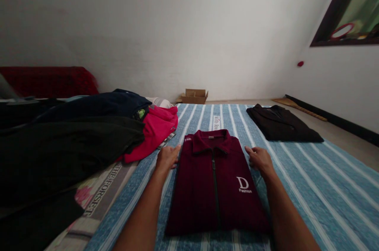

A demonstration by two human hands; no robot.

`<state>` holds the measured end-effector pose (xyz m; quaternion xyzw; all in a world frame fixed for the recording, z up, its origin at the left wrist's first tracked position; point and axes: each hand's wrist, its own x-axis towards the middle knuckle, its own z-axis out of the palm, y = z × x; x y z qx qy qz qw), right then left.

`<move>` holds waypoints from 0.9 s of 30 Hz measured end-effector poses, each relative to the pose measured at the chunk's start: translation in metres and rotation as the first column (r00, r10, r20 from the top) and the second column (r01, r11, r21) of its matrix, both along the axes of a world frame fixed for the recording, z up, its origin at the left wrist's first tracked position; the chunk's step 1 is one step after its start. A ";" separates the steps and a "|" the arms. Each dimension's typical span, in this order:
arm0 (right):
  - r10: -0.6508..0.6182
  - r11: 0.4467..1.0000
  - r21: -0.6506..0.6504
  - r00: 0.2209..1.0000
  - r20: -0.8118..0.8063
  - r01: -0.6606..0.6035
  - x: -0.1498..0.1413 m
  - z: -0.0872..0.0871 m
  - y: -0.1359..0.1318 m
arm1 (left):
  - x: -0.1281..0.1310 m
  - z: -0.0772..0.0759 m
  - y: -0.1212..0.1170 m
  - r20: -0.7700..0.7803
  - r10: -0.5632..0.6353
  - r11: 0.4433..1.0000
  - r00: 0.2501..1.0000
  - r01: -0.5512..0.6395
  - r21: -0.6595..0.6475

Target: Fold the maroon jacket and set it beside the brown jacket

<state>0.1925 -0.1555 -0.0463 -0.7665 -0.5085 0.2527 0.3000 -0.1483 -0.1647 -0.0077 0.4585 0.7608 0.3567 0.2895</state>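
Observation:
A folded maroon zip jacket (216, 182) with a white "D Fashion" mark lies flat on a blue striped sheet (310, 188), collar pointing away from me. My left hand (167, 157) rests at the jacket's left shoulder edge, fingers curled inward against the fabric. My right hand (259, 158) sits at the right shoulder edge, fingers bent and touching the cloth. Both forearms run along the jacket's sides.
A pile of dark clothes (65, 144) with a pink-red garment (155, 128) lies at the left. A folded black garment (282, 124) rests at the far right of the sheet. A small cardboard box (194, 96) stands by the white wall.

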 end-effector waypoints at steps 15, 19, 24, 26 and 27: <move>0.177 0.965 -0.149 0.955 -0.239 -0.216 -0.020 -0.002 -0.004 | 0.002 -0.008 -0.010 0.544 -0.200 0.953 0.815 0.291 -0.085; 0.123 0.959 -0.181 0.896 -0.427 -0.217 -0.022 -0.007 -0.007 | 0.004 -0.016 -0.006 0.637 -0.206 0.960 0.743 0.280 -0.015; 0.075 0.972 -0.144 0.826 -0.558 -0.186 -0.025 -0.004 -0.008 | 0.009 -0.014 -0.006 0.675 -0.195 0.969 0.712 0.244 0.023; 0.079 0.977 -0.117 0.805 -0.588 -0.181 -0.028 0.000 -0.010 | 0.010 -0.013 -0.006 0.678 -0.188 0.972 0.711 0.232 0.026; 0.085 0.978 -0.104 0.799 -0.596 -0.181 -0.029 0.002 -0.010 | 0.010 -0.013 -0.005 0.678 -0.186 0.973 0.711 0.229 0.026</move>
